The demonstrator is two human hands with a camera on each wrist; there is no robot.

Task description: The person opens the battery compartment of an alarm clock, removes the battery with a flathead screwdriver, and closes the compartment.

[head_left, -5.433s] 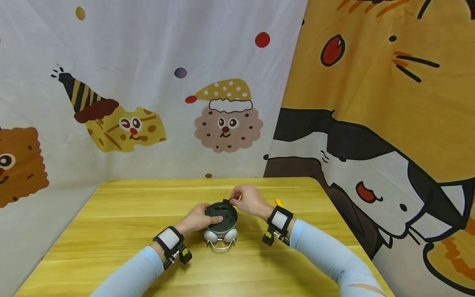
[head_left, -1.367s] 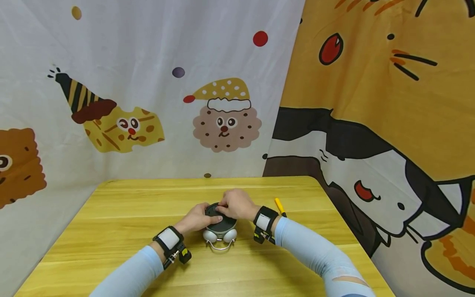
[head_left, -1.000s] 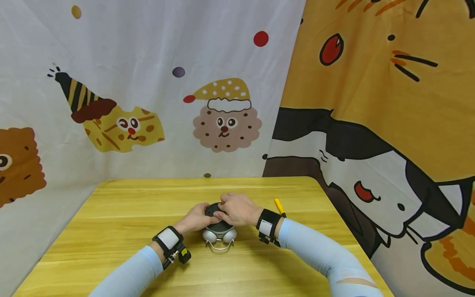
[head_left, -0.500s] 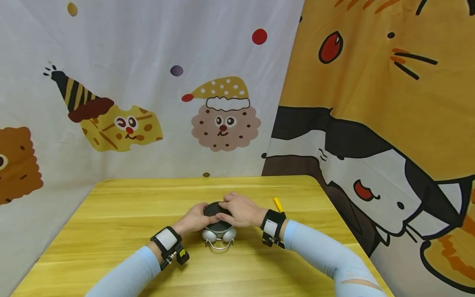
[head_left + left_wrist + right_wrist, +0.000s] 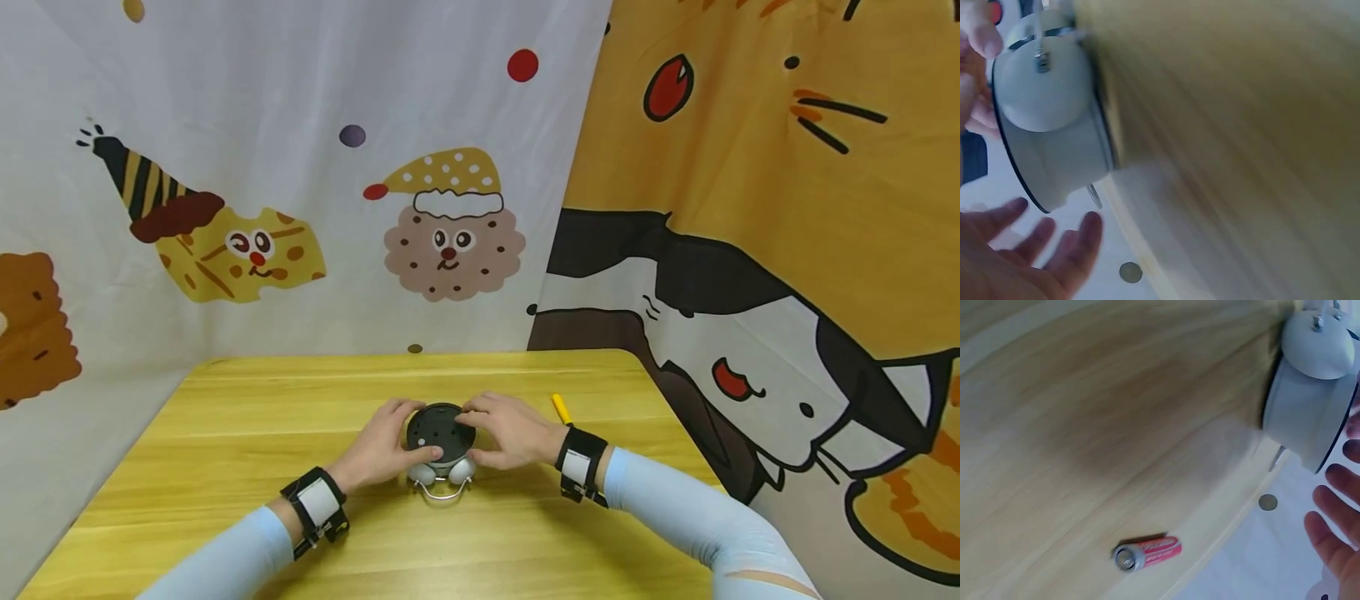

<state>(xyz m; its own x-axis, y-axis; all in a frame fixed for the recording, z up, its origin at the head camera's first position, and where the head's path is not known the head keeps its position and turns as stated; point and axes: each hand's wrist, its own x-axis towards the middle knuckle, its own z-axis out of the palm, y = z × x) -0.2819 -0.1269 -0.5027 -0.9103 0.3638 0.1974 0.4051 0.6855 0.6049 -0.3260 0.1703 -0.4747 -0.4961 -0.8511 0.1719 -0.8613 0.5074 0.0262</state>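
Observation:
A twin-bell alarm clock (image 5: 442, 432) lies face down on the table, its black back upward and its bells and wire handle toward me. My left hand (image 5: 380, 446) is spread at the clock's left side, thumb over the edge of the back. In the left wrist view, its fingers (image 5: 1079, 250) stand slightly apart from the casing. My right hand (image 5: 516, 432) is likewise spread on the other side, fingertips overlapping the rim in the head view. A gap shows between its fingers (image 5: 1329, 540) and the grey casing in the right wrist view.
A red battery (image 5: 1147, 552) lies on the wooden table (image 5: 1116, 425) near the far edge, in the right wrist view. Beyond my right wrist lies a yellow-handled tool (image 5: 561, 408), partly hidden. A printed cloth (image 5: 300, 167) hangs behind the table.
Earlier, an open slot and raised tab showed on the clock's back; now it looks flat. My right hand worked on the back, then both hands moved outward and loosened.

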